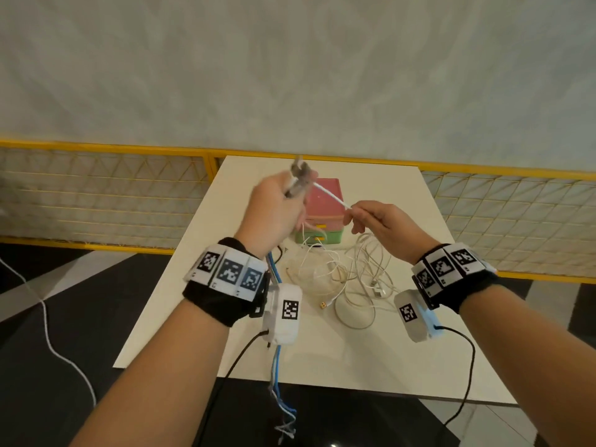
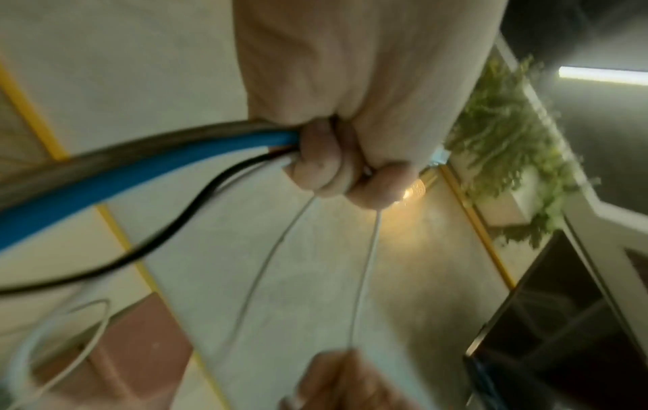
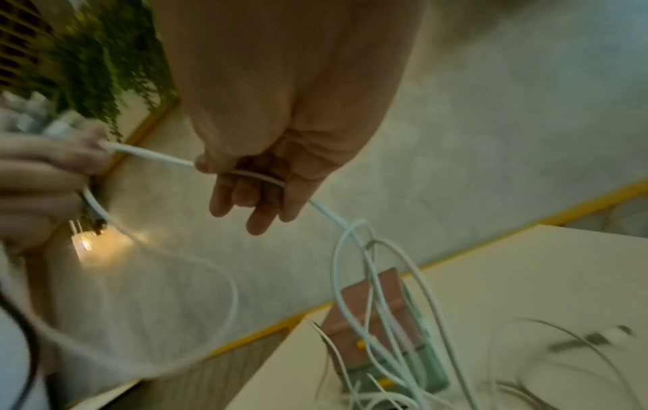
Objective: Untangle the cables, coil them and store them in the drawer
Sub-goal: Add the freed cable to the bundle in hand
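My left hand point(image 1: 280, 201) is raised above the table and grips a bundle of cable ends point(image 1: 301, 175); a blue cable point(image 2: 140, 177) and a black cable point(image 2: 196, 210) trail from its fist point(image 2: 350, 166). A white cable point(image 1: 330, 195) runs taut from that fist to my right hand point(image 1: 371, 221), which holds it between thumb and curled fingers point(image 3: 252, 194). From there the white cable point(image 3: 336, 222) drops into a tangle of white cables point(image 1: 348, 279) on the table. Behind the hands stands a small drawer box point(image 1: 325, 214), pink on top and green below, its drawers shut.
The white table point(image 1: 338, 359) is ringed by a yellow mesh fence point(image 1: 96, 195). A blue and white cable bundle point(image 1: 280, 398) hangs off the table's near edge. A white cable lies on the dark floor point(image 1: 48, 333) at left. Loose USB plugs point(image 1: 377, 290) lie in the tangle.
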A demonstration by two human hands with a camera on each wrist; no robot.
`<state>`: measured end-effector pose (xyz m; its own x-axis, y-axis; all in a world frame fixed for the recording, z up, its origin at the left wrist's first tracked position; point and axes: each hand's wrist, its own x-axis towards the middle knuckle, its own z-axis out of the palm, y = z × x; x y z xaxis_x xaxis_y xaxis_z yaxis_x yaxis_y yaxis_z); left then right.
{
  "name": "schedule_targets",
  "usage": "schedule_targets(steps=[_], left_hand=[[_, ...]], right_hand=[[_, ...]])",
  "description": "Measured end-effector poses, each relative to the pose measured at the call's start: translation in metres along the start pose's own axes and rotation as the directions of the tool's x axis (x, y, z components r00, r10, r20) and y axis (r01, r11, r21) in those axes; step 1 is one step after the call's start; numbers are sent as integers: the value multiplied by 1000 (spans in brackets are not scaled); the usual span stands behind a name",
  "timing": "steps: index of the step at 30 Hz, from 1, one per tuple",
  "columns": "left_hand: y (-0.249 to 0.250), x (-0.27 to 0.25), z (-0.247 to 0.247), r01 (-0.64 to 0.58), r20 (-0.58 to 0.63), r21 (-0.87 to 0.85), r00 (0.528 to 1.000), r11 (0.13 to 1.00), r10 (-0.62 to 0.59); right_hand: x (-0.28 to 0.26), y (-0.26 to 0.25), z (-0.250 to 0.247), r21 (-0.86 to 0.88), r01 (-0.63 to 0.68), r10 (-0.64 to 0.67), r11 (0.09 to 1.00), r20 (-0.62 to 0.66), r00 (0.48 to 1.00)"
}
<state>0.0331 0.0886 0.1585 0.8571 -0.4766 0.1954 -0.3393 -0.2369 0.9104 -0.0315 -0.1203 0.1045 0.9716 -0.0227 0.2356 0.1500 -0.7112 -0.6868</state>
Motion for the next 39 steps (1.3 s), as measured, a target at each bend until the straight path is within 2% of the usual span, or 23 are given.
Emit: schedule_targets(steps=[2, 4, 7, 9, 11, 13, 16, 19, 25, 28, 32, 35, 37, 39], left_hand=[[7, 5, -15, -30, -218, -130, 976, 991, 1], [8, 11, -26, -45, -283, -21, 959, 999, 37], [3, 10, -19, -63, -154, 109, 985, 992, 80], [0, 6, -2, -103, 36, 194, 995, 976, 98], [-1, 2, 12, -113, 188, 287, 980, 951, 60], [2, -1, 14, -104, 209, 292, 977, 951, 43], [9, -3, 7, -139, 56, 201, 990, 970, 130], [20, -7, 0, -208, -98, 75, 972, 975, 215], [36, -17, -15, -262, -346, -148, 917, 954, 198], [39, -17, -20, -268, -309, -154, 927, 951, 212], [36, -19, -14, -209, -248, -117, 953, 971, 175], [37, -23, -11, -223, -294, -153, 940, 963, 171], [41, -23, -14, -267, -355, -186, 916, 945, 189], [44, -21, -19, -280, -356, -183, 912, 942, 202]], right_hand=[[-3, 15, 4, -25, -80, 81, 997, 54, 995], [-4, 22, 5, -48, -116, 119, 992, 69, 991], [2, 10, 3, -96, -72, 78, 993, 59, 995], [9, -7, -1, -111, 11, -6, 994, 44, 999], [16, -21, -6, -124, 98, -96, 987, 21, 995], [19, -28, -14, -124, 155, -156, 980, 0, 988], [15, -22, -21, -109, 150, -151, 983, -2, 989], [9, -6, -20, -111, 76, -79, 991, -18, 997], [-7, 26, -21, -171, -69, 66, 983, -21, 998], [-14, 38, -22, -163, -129, 127, 978, -24, 992], [-11, 35, -21, -53, -123, 115, 991, -128, 985], [-7, 33, -24, -12, -106, 102, 994, -191, 976], [-7, 36, -26, 62, -192, 200, 979, -182, 963], [-9, 37, -26, 114, -315, 329, 942, -136, 935]])
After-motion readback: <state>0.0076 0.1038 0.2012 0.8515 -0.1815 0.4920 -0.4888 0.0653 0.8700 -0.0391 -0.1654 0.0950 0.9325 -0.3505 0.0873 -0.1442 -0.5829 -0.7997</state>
